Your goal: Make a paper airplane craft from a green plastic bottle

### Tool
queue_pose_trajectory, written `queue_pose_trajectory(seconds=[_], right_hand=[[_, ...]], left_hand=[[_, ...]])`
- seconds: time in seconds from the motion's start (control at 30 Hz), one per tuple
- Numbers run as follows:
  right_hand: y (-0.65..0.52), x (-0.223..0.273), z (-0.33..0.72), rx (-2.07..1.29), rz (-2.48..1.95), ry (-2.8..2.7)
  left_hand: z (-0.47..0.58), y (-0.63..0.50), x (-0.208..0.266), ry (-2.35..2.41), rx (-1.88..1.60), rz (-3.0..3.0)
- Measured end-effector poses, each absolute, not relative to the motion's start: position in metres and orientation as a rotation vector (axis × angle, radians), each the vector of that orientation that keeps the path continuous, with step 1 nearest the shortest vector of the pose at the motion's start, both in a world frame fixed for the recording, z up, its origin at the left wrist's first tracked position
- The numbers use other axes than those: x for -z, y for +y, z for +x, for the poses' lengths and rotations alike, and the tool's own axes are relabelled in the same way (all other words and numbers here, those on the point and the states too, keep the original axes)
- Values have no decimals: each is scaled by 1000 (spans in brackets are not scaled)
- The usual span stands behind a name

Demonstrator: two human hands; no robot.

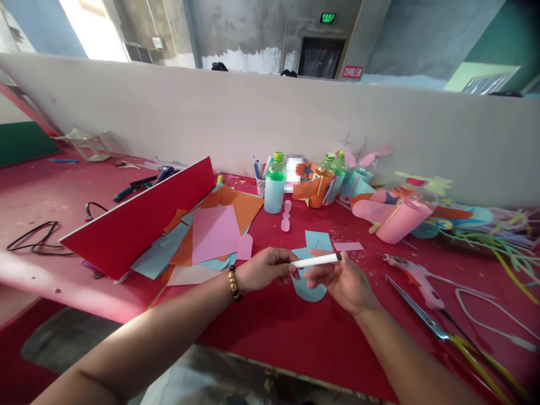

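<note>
A white marker [314, 261] with a black end lies level between my two hands. My left hand [268, 269], with a beaded bracelet at the wrist, is closed on the marker's left end. My right hand [348, 282] has its thumb by the black end and its fingers curled under the barrel. Below them on the red table is a rounded light blue paper piece [310, 289], partly hidden by the fingers. Just beyond it lies a light blue paper square [318, 238] with a drawn outline. A pink paper strip [348, 246] sits to its right.
Pink glue gun [415, 275] and open scissors [426, 315] lie at right. Coloured paper sheets [215, 233] are piled left, against a red board [147, 219]. A blue-wrapped bottle [274, 188] and a pink-wrapped bottle [403, 219] are farther back, before a white partition [253, 118].
</note>
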State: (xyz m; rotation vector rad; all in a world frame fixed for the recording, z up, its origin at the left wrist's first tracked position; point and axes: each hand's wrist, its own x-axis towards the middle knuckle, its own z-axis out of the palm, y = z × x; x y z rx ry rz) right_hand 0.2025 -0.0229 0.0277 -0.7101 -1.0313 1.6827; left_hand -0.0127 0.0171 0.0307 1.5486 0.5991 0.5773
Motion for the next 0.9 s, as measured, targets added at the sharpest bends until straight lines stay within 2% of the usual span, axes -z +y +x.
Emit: queue_pose_trajectory(seconds=[0.23, 0.47, 0.7, 0.9], right_hand=[[-11, -12, 211, -1358, -894, -1172], [-7, -14, 216, -1148, -1155, -1319], [-8, -14, 214, -1125, -1233, -1379], [-6, -15, 210, -1107, -1268, -1403]], left_hand=[[-10, 24, -31, 960, -660, 2013], [-83, 67, -77, 1327, -528, 2525], [-189, 66, -75, 1239, -227, 2446], [-198, 104, -68, 1320, -503, 2469]])
